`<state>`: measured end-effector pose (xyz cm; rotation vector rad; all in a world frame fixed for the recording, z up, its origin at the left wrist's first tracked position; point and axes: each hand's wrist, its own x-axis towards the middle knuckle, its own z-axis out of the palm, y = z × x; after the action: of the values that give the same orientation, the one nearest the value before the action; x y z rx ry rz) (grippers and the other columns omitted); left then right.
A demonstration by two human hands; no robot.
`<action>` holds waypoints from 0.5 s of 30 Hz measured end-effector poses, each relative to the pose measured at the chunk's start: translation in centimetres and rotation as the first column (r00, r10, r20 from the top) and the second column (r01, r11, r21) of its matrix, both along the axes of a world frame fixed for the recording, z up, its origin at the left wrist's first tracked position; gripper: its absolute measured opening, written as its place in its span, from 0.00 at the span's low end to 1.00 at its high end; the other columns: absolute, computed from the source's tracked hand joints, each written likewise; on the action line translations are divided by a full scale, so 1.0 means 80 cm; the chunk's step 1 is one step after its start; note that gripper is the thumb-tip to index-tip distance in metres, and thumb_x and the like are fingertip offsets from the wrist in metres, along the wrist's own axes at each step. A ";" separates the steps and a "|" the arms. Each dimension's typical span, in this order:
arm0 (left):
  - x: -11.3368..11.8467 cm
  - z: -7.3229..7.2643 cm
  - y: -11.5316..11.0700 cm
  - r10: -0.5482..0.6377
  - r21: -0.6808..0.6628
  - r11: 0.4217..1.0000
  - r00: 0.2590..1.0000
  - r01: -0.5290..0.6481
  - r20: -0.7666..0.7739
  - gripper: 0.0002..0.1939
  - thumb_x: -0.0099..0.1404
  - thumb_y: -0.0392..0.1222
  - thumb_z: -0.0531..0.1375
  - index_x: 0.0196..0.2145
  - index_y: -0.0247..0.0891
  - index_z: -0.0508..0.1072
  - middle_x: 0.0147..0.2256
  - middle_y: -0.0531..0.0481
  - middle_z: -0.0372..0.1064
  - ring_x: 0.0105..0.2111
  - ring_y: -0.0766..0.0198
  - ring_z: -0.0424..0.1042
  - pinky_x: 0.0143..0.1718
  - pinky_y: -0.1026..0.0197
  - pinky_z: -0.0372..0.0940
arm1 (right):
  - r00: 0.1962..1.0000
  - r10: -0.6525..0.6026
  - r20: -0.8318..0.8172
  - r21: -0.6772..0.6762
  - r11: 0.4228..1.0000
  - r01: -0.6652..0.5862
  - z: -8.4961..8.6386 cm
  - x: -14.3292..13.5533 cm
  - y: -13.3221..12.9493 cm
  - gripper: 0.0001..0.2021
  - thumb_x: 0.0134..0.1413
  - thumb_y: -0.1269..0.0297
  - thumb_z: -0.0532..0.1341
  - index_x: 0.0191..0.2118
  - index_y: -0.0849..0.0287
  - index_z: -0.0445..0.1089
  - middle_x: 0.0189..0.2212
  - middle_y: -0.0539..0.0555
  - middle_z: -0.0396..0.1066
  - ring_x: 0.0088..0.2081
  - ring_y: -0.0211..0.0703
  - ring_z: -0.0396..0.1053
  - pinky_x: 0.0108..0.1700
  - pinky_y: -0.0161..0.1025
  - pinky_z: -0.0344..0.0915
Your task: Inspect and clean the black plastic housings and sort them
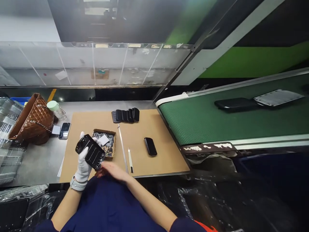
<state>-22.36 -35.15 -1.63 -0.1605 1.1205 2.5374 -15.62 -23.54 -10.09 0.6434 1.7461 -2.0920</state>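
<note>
My left hand [83, 164], in a white glove, grips a black plastic housing [93, 153] with ribs across its face, held tilted above the cardboard-covered table. My bare right hand [109, 169] is at the housing's lower right corner, its fingers bent against that edge; whether they pinch a small part there is hidden. Just behind the housing sits a shallow cardboard box [114, 145] of small metal pins, a white slip [103, 140] lying on top. A pair of tweezers [130, 160] lies to the right of my hands.
Several black housings [125, 115] stand in a row at the back; another black piece [150, 146] lies farther right. A green conveyor belt [190, 119] carries black and grey parts. To the left are a phone [64, 130], a jar [56, 110] and a brown bag [36, 124].
</note>
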 end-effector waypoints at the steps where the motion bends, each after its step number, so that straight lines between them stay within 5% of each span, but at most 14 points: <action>1: -0.003 0.007 -0.003 -0.032 0.095 0.995 0.998 0.026 0.062 0.34 0.59 0.50 0.61 0.62 0.52 0.57 0.44 0.48 0.73 0.44 0.54 0.73 0.53 0.46 0.64 | 0.999 -0.046 0.013 0.204 0.978 0.043 -0.012 0.005 0.015 0.22 0.46 0.40 0.60 0.30 0.58 0.72 0.28 0.55 0.76 0.34 0.48 0.74 0.40 0.45 0.70; 3: -0.007 0.020 -0.008 -0.085 0.234 0.971 0.986 0.050 0.143 0.31 0.61 0.57 0.58 0.60 0.53 0.60 0.44 0.46 0.74 0.41 0.55 0.75 0.51 0.44 0.65 | 0.974 -0.225 0.017 0.461 0.867 0.192 -0.036 0.013 0.056 0.18 0.49 0.47 0.59 0.36 0.58 0.71 0.38 0.58 0.75 0.46 0.51 0.71 0.50 0.47 0.65; 6: -0.010 0.032 -0.008 -0.098 0.333 0.942 0.976 0.028 0.195 0.30 0.61 0.63 0.54 0.58 0.51 0.65 0.47 0.44 0.73 0.42 0.53 0.74 0.50 0.43 0.65 | 0.936 -0.346 0.062 0.638 0.735 0.229 -0.073 0.024 0.110 0.13 0.47 0.58 0.60 0.37 0.62 0.69 0.44 0.67 0.71 0.55 0.60 0.63 0.56 0.53 0.57; 11: -0.012 0.036 -0.004 -0.094 0.384 0.923 0.973 0.006 0.211 0.30 0.62 0.64 0.53 0.57 0.49 0.66 0.48 0.43 0.73 0.45 0.50 0.74 0.51 0.39 0.63 | 0.926 -0.356 0.128 0.741 0.655 0.149 -0.115 0.042 0.133 0.06 0.45 0.65 0.56 0.29 0.61 0.66 0.28 0.64 0.71 0.37 0.61 0.71 0.41 0.52 0.65; 15: -0.011 0.038 -0.003 -0.075 0.392 0.920 0.973 -0.016 0.217 0.29 0.62 0.63 0.54 0.57 0.48 0.66 0.46 0.43 0.74 0.45 0.50 0.74 0.50 0.41 0.65 | 0.960 -0.276 -0.050 0.751 0.623 0.218 -0.102 0.036 0.130 0.16 0.54 0.61 0.49 0.39 0.65 0.68 0.24 0.58 0.70 0.27 0.53 0.70 0.31 0.47 0.66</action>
<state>-23.27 -35.40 1.44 -0.3168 0.5104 2.5751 -12.76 -13.13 -18.26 1.2217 2.6074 -1.3524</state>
